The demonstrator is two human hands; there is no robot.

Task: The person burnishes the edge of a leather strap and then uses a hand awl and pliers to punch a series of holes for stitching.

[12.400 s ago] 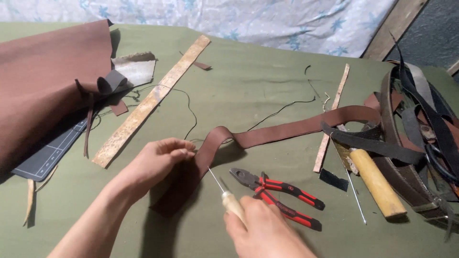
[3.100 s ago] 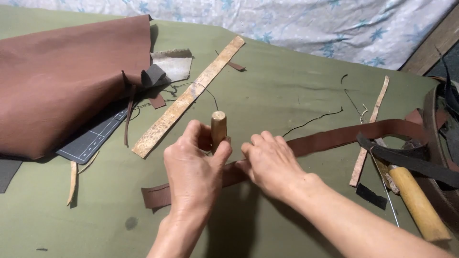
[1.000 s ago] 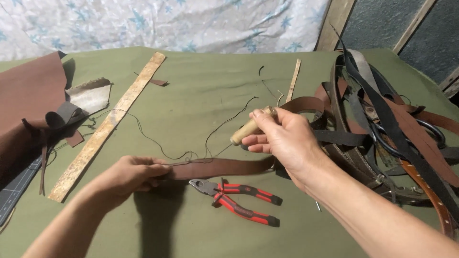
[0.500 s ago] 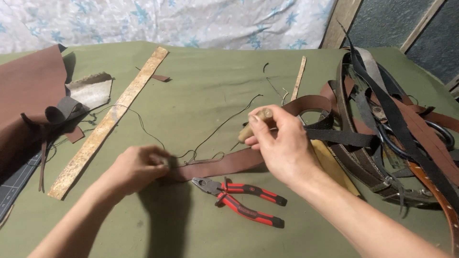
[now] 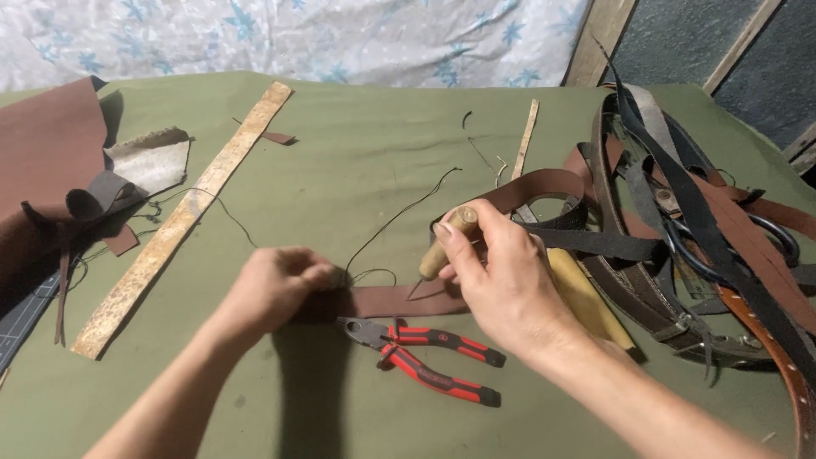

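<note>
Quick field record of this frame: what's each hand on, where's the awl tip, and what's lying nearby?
left hand: pinches the end of the brown leather strap flat on the green table cover
right hand: grips a wooden-handled awl
awl tip: on the strap, tool tilted
thread: dark, runs from the strap end up across the cover
pliers: red-handled, just below the strap, untouched
right side: pile of belts

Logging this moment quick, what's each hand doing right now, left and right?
Left hand: closed, pinching the end of the brown leather strap.
Right hand: closed around a wooden-handled awl, its tip at the strap.
</note>
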